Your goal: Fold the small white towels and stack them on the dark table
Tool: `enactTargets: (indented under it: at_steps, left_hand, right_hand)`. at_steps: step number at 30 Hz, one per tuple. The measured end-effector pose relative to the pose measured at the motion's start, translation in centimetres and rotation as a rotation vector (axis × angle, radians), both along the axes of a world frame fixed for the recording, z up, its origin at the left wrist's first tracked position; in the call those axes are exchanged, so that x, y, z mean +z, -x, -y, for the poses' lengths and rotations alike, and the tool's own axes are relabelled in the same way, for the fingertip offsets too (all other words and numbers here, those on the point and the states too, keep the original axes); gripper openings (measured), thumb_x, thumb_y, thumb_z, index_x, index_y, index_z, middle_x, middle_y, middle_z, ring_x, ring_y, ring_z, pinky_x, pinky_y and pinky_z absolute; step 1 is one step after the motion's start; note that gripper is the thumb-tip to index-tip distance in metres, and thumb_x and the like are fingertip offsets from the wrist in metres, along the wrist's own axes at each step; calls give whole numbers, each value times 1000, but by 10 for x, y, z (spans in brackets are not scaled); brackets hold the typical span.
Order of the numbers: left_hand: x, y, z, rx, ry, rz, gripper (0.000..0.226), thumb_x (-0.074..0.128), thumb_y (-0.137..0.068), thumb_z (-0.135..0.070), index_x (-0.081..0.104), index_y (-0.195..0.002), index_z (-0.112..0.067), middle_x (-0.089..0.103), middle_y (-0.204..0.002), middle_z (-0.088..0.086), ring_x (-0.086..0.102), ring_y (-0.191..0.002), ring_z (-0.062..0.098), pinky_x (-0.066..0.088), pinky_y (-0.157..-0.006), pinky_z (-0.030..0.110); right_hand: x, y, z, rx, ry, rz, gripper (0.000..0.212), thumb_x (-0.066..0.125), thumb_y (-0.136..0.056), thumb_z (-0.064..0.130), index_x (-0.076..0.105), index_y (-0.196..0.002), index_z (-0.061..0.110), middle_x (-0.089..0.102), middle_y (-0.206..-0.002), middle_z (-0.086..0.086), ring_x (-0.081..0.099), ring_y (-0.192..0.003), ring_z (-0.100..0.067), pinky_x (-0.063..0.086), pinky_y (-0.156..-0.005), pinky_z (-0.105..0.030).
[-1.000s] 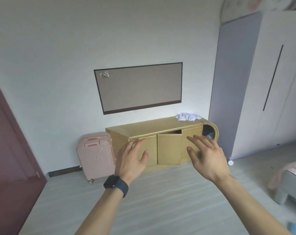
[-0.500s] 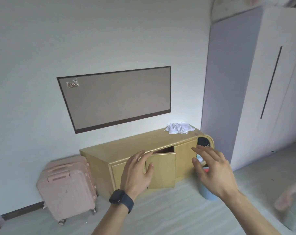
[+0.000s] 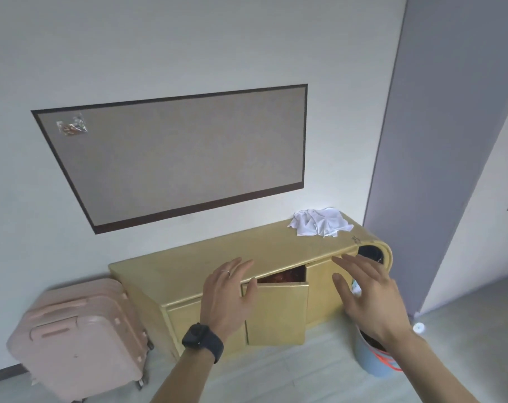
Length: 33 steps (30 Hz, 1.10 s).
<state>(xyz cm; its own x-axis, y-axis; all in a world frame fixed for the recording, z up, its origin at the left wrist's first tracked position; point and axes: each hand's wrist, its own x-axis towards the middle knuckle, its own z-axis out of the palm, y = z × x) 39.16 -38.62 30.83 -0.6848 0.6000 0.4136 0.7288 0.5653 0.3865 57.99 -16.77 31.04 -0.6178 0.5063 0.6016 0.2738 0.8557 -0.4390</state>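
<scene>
**Left hand and right hand spread, holding nothing**

Both hands hung with fingers spread in front of the yellow cabinet. The white towels lay crumpled in one heap on its far right end, well apart from both hands. They looked light, soft and limp, and were probably best pinched at a corner or hem. How many the heap held could not be told. No dark desk showed.

Two hands: left hand, right hand. One heap of crumpled white cloth towels beyond right hand, pieces uncountable. One yellow wooden cabinet behind both hands. One pink hard-shell suitcase left of left hand. One pale blue bucket below right hand.
</scene>
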Motion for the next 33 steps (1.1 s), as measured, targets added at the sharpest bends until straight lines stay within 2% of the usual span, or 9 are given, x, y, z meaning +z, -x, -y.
enactTargets:
  at_steps: [8,12,18,25,33]
  left_hand:
    - [-63,110,-106,39,85,174,47,38,-95,-49,45,-141,-43,45,-149,-12,32,-142,11,23,-118,34]
    - [-100,171,-162,35,128,256,46,41,-98,-47,42,-144,-43,41,-151,-12,28,-143,10,18,-119,32]
    - [-146,245,-229,25,215,377,45,45,-97,-45,44,-142,-43,44,-149,-10,31,-141,10,18,-117,29]
    - [-201,310,-312,26,369,500,44,44,-98,-46,44,-142,-41,41,-152,-7,32,-141,15,22,-116,33]
    - [-253,374,-423,98,517,594,46,43,-98,-39,41,-144,-36,36,-156,-1,29,-143,23,23,-115,38]
  right_hand:
    - [-60,122,-114,40,71,132,43,47,-92,51,65,-126,32,66,-126,9,56,-121,-24,50,-94,-50]
    - [-102,188,-162,29,95,216,44,47,-91,52,66,-125,32,67,-123,11,58,-118,-22,51,-94,-47]
    - [-152,265,-221,-45,191,379,37,66,-90,37,65,-126,32,67,-122,12,57,-118,-20,46,-99,-39]
    - [-202,335,-304,-46,412,686,44,52,-96,43,53,-139,33,58,-137,11,43,-132,-19,34,-109,-37]
    - [-261,419,-425,19,551,893,47,48,-97,46,46,-143,34,57,-138,6,44,-131,-22,41,-103,-40]
